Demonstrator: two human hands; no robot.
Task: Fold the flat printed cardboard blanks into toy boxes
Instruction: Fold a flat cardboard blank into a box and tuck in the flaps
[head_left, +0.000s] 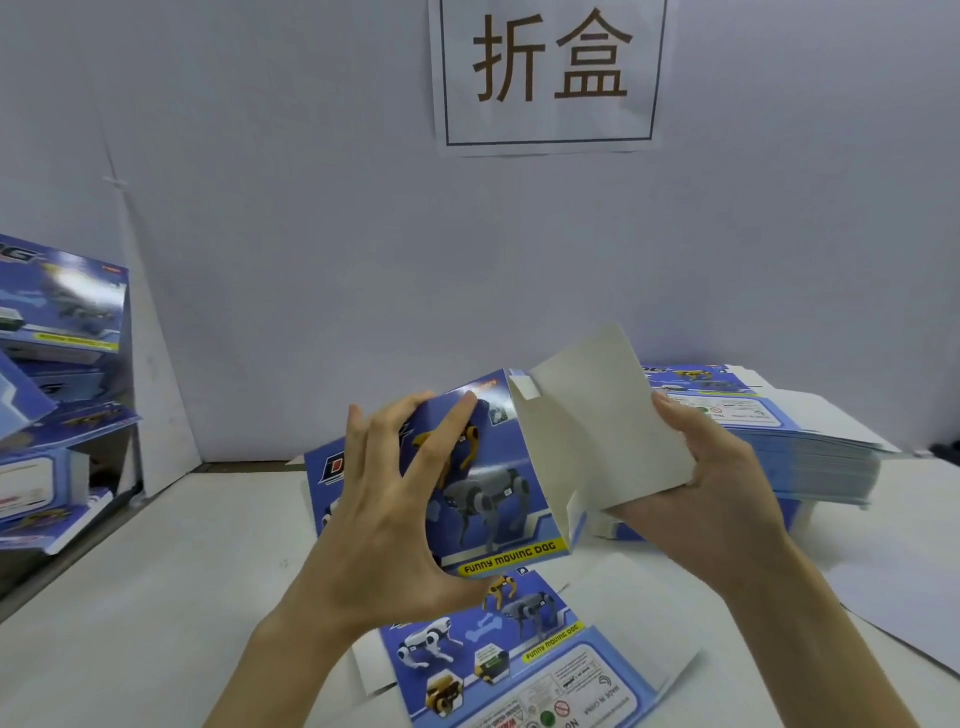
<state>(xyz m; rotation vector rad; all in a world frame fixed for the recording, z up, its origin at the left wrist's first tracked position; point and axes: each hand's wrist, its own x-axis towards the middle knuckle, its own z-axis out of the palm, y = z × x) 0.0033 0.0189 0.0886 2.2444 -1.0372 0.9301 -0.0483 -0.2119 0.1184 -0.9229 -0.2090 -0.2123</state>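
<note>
While the left hand (384, 519) and right hand (722, 499) grip a box (498, 467), stacked blanks (810, 452) cover the white table (156, 597).

A white table (156, 597) holds one flat blank (519, 670) and a stack (810, 457).

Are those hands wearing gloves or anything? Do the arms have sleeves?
No gloves. The left hand and right hand are bare, with no rings or watch showing. Both forearms are bare right down to the picture's bottom edge, so no sleeves are in view. The nails look short and unpainted.
</note>
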